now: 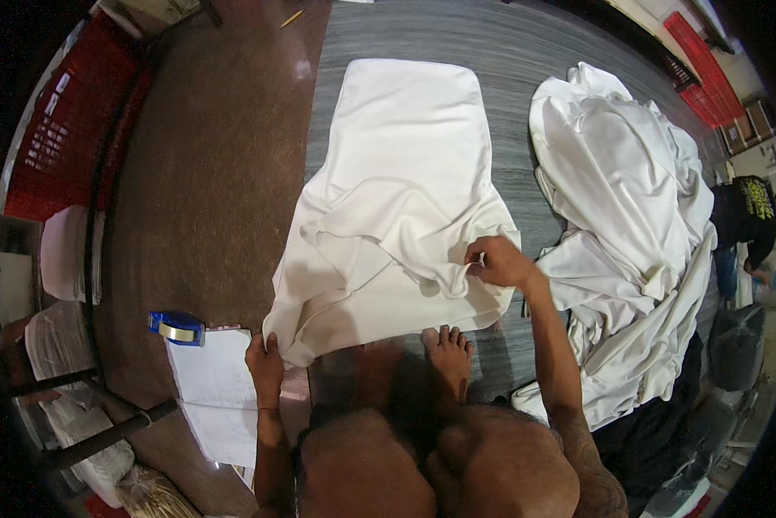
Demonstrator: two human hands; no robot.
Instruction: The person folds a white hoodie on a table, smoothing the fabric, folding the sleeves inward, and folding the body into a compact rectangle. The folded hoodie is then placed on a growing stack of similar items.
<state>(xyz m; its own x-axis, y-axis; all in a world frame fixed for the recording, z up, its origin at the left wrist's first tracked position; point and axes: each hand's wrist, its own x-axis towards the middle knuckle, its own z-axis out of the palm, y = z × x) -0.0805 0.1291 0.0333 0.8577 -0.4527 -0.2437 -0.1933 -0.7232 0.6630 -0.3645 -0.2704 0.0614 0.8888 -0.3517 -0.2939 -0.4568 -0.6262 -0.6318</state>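
A white stretchy fabric cover (409, 121) lies on the grey mat in front of me, smooth at its far end and rumpled toward me. Its near part flares wider, with a loose fold across the middle. My right hand (500, 262) pinches the raised fold at the right side. At the near left corner my left hand (265, 363) grips the edge of the same cover between thumb and fingers. My bare foot (448, 354) rests on the mat just below the near hem.
A big heap of white fabric (617, 164) lies to the right. An open notebook (215, 388) with a blue tape dispenser (177, 329) is at the left, near black metal bars (116, 440). Red crates (64, 121) stand far left. Another person in a dark shirt (742, 216) is at far right.
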